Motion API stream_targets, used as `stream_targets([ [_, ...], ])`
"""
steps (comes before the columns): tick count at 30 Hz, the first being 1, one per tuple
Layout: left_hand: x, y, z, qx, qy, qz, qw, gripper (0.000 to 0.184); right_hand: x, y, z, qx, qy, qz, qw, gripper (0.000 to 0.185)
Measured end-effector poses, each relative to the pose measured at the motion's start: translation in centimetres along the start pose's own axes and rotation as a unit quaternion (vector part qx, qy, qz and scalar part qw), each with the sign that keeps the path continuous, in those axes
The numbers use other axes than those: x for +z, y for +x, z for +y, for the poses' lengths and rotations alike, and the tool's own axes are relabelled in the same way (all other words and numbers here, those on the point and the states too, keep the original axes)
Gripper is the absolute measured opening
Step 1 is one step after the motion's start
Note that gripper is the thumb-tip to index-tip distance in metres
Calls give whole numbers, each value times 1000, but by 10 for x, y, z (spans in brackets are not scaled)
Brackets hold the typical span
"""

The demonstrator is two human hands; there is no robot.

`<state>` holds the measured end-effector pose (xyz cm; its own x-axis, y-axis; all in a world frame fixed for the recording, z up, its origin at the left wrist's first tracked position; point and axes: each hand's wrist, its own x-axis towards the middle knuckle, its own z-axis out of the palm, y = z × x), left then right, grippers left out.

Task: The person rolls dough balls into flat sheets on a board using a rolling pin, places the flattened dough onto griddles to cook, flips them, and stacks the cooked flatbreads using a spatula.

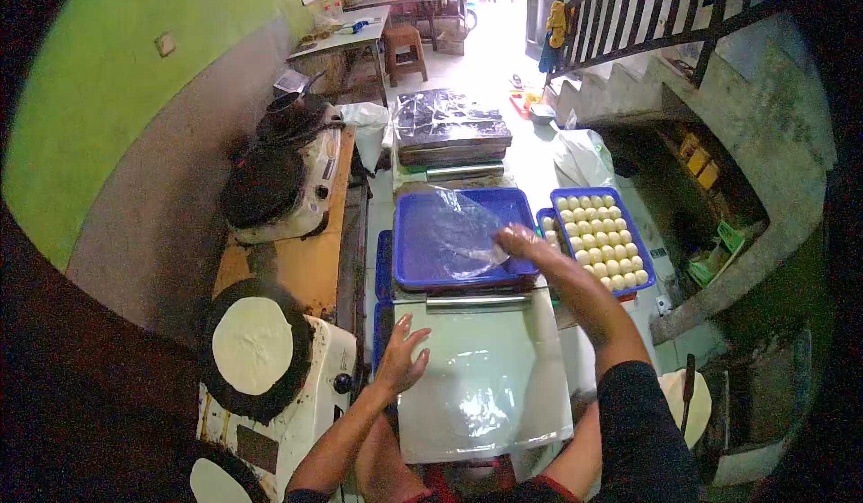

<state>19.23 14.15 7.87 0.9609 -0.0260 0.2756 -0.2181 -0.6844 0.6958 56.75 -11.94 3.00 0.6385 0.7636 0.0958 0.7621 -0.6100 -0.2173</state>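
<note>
My right hand (518, 240) reaches over a blue tray (403, 233), its fingers closed on a clear plastic sheet (458, 233) that spreads across the tray. Beside the left edge of a shiny, pale work board (485, 368), my left hand (402, 359) is open, with its fingers apart and nothing in it. A metal rolling rod (476, 302) lies across the far end of the board, just in front of the tray. To the right of my right hand, round dough balls (598, 240) sit in rows in another blue tray (644, 266).
On the left, a flat round of dough (253, 346) lies on a black griddle (220, 386) atop a stove (333, 359). Farther back are more black pans (261, 188). A dark plastic-covered stack (449, 125) stands beyond the tray. Concrete stairs (719, 98) rise at right.
</note>
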Motion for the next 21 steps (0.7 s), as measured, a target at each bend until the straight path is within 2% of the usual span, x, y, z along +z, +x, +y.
stream_targets([
  [3, -7, 27, 9, -17, -10, 10, 1000, 40, -8, -14, -16, 20, 42, -10, 999, 23],
  [7, 13, 92, 30, 44, -14, 15, 999, 33, -92, -46, -42, 57, 48, -47, 996, 35],
  [9, 22, 143, 44, 83, -26, 21, 996, 31, -111, -63, -12, 69, 73, -7, 995, 33],
  [11, 46, 197, 25, 132, 33, 75, 988, 33, -132, -89, 27, 76, 97, 29, 992, 29],
  [14, 83, 243, 68, 18, -19, 31, 999, 31, -145, -141, 119, 246, -2, 79, 966, 28],
  [17, 162, 269, 119, -110, -204, -84, 969, 34, -148, -197, 187, 429, -7, 170, 887, 33],
  [18, 197, 277, 124, -111, -153, -99, 977, 35, -143, -212, 206, 481, 0, 199, 854, 35],
  [19, 234, 287, 123, -111, -102, -112, 982, 35, -137, -223, 218, 507, 8, 179, 843, 36],
  [20, 258, 295, 126, -127, -60, -124, 982, 44, -130, -232, 229, 531, 18, 159, 832, 37],
  [21, 291, 310, 104, -125, -22, -161, 979, 46, -122, -241, 238, 555, 28, 139, 820, 38],
])
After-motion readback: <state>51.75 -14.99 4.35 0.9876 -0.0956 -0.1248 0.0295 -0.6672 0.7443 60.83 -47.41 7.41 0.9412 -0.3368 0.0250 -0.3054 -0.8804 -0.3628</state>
